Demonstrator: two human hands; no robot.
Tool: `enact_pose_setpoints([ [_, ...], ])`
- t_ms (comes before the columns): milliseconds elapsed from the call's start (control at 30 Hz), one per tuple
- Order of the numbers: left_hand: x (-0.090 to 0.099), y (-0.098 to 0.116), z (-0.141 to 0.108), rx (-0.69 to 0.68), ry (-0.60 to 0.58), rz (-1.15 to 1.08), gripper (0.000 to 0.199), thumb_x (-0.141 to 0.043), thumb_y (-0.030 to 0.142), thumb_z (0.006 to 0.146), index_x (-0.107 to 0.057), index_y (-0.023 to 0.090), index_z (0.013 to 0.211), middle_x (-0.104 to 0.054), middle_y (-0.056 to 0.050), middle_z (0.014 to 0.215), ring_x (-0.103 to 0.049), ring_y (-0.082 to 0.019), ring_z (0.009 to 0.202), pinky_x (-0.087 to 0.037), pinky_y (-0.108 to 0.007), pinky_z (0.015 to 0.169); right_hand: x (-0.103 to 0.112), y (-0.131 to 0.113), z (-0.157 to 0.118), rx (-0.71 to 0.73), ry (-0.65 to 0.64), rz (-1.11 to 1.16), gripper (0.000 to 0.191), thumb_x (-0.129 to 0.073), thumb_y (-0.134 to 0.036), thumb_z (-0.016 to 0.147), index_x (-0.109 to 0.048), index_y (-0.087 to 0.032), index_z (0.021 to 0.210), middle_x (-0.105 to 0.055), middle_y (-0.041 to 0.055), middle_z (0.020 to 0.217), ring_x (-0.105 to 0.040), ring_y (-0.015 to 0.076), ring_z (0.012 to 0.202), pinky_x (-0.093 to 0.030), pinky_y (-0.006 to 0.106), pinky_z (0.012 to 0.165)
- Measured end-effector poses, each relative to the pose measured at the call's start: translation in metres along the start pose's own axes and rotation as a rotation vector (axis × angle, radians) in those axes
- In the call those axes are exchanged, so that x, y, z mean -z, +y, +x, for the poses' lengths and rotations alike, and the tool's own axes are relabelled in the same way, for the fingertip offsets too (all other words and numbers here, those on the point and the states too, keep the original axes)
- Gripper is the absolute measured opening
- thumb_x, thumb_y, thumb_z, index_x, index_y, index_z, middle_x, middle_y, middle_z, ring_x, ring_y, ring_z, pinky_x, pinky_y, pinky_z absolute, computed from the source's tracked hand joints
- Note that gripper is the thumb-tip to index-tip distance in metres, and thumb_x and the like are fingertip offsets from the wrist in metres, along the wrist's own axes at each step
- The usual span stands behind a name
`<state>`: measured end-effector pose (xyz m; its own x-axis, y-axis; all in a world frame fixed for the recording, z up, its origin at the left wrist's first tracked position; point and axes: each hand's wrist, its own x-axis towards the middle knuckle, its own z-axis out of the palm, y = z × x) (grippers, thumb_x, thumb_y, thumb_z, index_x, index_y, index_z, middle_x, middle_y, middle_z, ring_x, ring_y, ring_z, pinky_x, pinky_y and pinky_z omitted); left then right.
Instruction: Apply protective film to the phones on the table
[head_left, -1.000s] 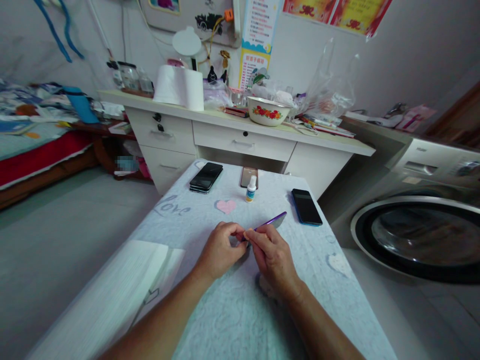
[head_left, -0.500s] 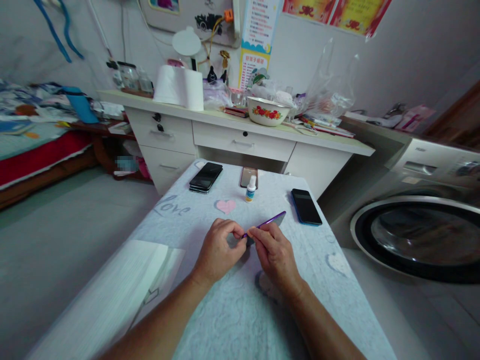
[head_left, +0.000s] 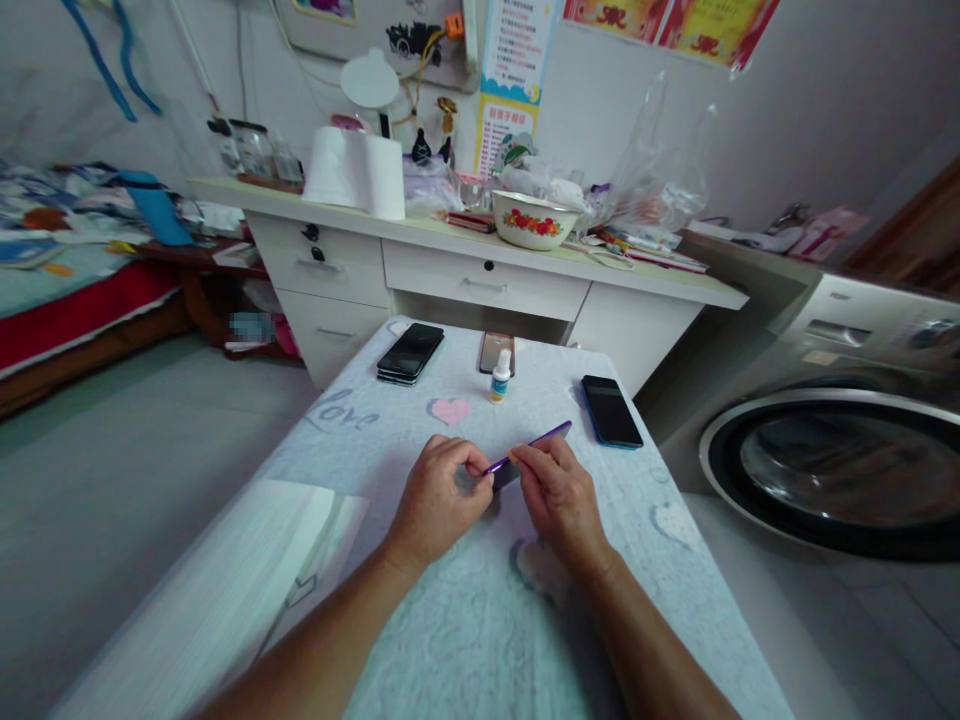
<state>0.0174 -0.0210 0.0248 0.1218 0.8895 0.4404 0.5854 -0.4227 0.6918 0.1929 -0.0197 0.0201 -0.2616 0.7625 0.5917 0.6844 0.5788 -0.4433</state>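
A thin purple-edged phone (head_left: 551,432) is tilted on its side above the table. My left hand (head_left: 442,495) pinches its near left end between thumb and fingertips. Partway along the upper edge, my right hand (head_left: 561,492) has its fingers pressed together on the phone; whether something small is also between them is hidden. Beyond the hands stands a small white spray bottle (head_left: 500,378), with a phone in a brownish case (head_left: 496,350) lying behind it. Stacked phones (head_left: 412,352) lie at the back left, and a dark phone with a blue edge (head_left: 611,411) lies at the right.
The patterned tablecloth (head_left: 450,640) bears a pale folded sheet (head_left: 217,580) at the left. Behind the table is a white desk (head_left: 480,278) with a floral bowl (head_left: 534,222) and paper rolls (head_left: 356,172). A washing machine (head_left: 832,345) stands at the right.
My right hand has slid a little to the right along the phone's edge, baring more of the purple rim. My left hand keeps its pinch. The view has shifted very slightly.
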Motion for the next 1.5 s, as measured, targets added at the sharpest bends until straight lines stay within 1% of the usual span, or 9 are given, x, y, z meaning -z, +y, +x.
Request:
enact_pose_setpoints([
  [133,0.0,0.001,0.0,0.004,-0.007,-0.005,0.01,-0.058,0.012,0.071,-0.056,0.022,0.072,-0.059,0.001,0.074,-0.054,-0.018,0.082,-0.041,-0.03,0.075,0.006,0.01,0.003,-0.048,0.048,-0.052,0.024,-0.045,-0.021,0.091,-0.065,-0.021,0.105,-0.056,0.0055,0.088,-0.056,0.0142,0.075,-0.048,0.026,0.069],
  [367,-0.001,0.002,0.001,0.014,-0.001,-0.026,0.009,-0.058,0.012,0.072,-0.056,0.021,0.073,-0.059,0.001,0.073,-0.054,-0.018,0.081,-0.042,-0.029,0.075,0.015,0.027,0.005,-0.12,0.099,-0.103,0.023,-0.046,-0.025,0.092,-0.066,-0.021,0.103,-0.056,0.0053,0.089,-0.056,0.0153,0.081,-0.046,0.027,0.074],
  [533,-0.002,0.002,0.0,0.009,-0.014,-0.021,0.009,-0.057,0.013,0.072,-0.056,0.021,0.072,-0.059,0.001,0.073,-0.054,-0.018,0.08,-0.042,-0.03,0.075,0.02,0.038,0.007,-0.149,0.149,-0.15,0.025,-0.046,-0.028,0.092,-0.068,-0.021,0.1,-0.056,0.0048,0.086,-0.056,0.0151,0.077,-0.046,0.027,0.072],
  [867,-0.003,0.001,-0.001,0.003,-0.008,-0.033,0.009,-0.057,0.013,0.073,-0.057,0.021,0.072,-0.059,0.002,0.072,-0.054,-0.017,0.079,-0.041,-0.028,0.074,0.02,0.053,0.01,-0.188,0.194,-0.193,0.026,-0.045,-0.03,0.093,-0.068,-0.02,0.097,-0.053,0.0041,0.084,-0.054,0.0153,0.075,-0.045,0.027,0.071],
  [1000,-0.003,0.001,-0.001,0.004,-0.007,-0.028,0.008,-0.057,0.013,0.073,-0.057,0.021,0.072,-0.059,0.002,0.072,-0.054,-0.017,0.08,-0.041,-0.028,0.074,0.018,0.047,0.01,-0.175,0.159,-0.168,0.025,-0.045,-0.027,0.092,-0.067,-0.02,0.099,-0.053,0.0041,0.084,-0.055,0.0155,0.077,-0.045,0.027,0.072],
  [1133,-0.002,0.002,0.0,0.007,-0.006,-0.02,0.008,-0.057,0.013,0.073,-0.057,0.021,0.072,-0.059,0.002,0.073,-0.054,-0.018,0.08,-0.042,-0.029,0.074,0.014,0.028,0.009,-0.119,0.078,-0.11,0.024,-0.045,-0.023,0.092,-0.066,-0.021,0.102,-0.054,0.0048,0.087,-0.055,0.0155,0.079,-0.046,0.026,0.073],
  [1300,-0.002,0.002,0.0,0.001,-0.009,-0.017,0.007,-0.056,0.013,0.074,-0.057,0.021,0.073,-0.059,0.002,0.073,-0.054,-0.018,0.081,-0.042,-0.03,0.074,0.007,0.005,0.005,-0.042,0.009,-0.079,0.024,-0.046,-0.018,0.089,-0.065,-0.02,0.103,-0.054,0.0048,0.087,-0.055,0.0153,0.075,-0.046,0.026,0.067],
  [1500,-0.003,0.0,0.0,-0.014,0.003,-0.014,0.01,-0.058,0.011,0.072,-0.055,0.021,0.072,-0.058,0.002,0.072,-0.052,-0.017,0.079,-0.041,-0.029,0.073,0.0,-0.012,0.002,0.014,-0.071,-0.028,0.023,-0.049,-0.014,0.087,-0.064,-0.021,0.103,-0.054,0.0044,0.087,-0.053,0.0134,0.073,-0.045,0.023,0.066],
])
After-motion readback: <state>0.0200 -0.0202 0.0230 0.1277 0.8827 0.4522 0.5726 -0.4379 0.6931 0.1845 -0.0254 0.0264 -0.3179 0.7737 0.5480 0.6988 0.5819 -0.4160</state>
